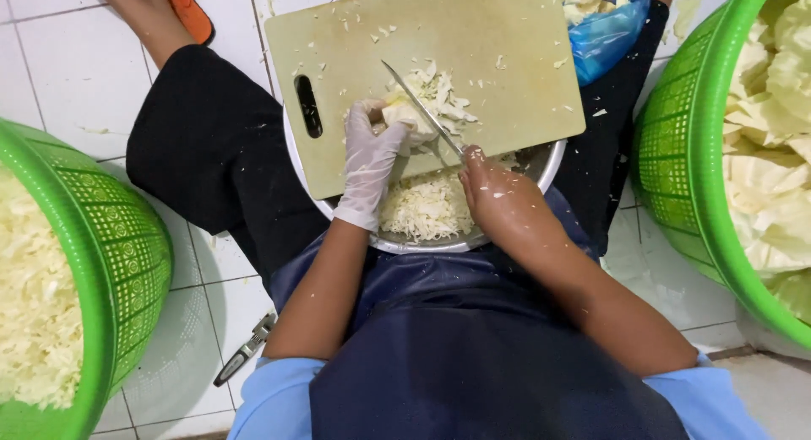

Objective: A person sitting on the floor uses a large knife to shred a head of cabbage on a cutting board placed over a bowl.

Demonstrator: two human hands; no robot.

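Low in the frame, a dark blue apron [473, 355] covers the person's lap. Just above it, a metal bowl [541, 165] holds shredded cabbage [427, 208]. The right hand [490, 187], bare and flecked with scraps, has its grip closed around the handle of a knife [422, 111]. The blade's long axis runs diagonally, tip pointing to the upper left of the frame. The gloved left hand [369, 157] presses its fingers together on a cabbage chunk [422, 102] at mid-frame, on the cutting board [473, 43] lying across the bowl. Green baskets sit at the left [127, 263] and right [676, 153] edges on the tiled floor [68, 68].
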